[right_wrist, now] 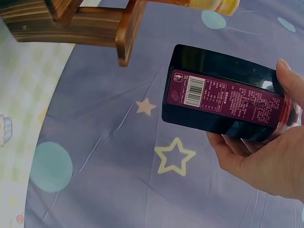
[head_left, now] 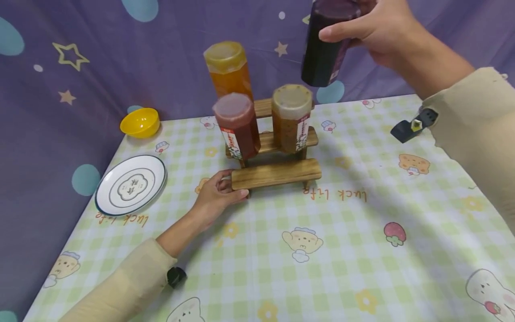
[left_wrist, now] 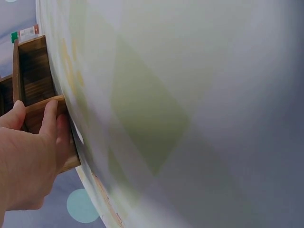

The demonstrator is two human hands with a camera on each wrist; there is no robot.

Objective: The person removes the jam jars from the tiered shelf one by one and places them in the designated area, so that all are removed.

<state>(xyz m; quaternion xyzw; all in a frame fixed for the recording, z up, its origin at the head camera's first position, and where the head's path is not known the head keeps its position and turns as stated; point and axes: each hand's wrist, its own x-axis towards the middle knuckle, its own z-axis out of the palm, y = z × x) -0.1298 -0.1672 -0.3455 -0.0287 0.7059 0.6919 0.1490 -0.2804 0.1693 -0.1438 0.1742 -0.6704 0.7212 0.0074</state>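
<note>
A wooden tiered rack (head_left: 276, 174) stands on the table with its lowest step bare. My left hand (head_left: 213, 197) holds the left end of that step, fingers and thumb at the wooden side board (left_wrist: 40, 105) in the left wrist view. Up at the right, my right hand (head_left: 378, 33) grips a dark purple jar (head_left: 323, 49) near its lid, above and behind the rack. Its maroon label (right_wrist: 223, 97) with a barcode faces the right wrist camera. On the middle step are a red jar (head_left: 238, 127) and an amber jar (head_left: 291, 120); an orange jar (head_left: 229, 71) stands on the top step.
To the left lie a white plate (head_left: 158, 190) with a dark rim and, behind it, a yellow bowl (head_left: 141, 125). A green checked cloth (head_left: 257, 277) covers the table. A purple curtain (head_left: 169, 67) hangs along the back and left edges.
</note>
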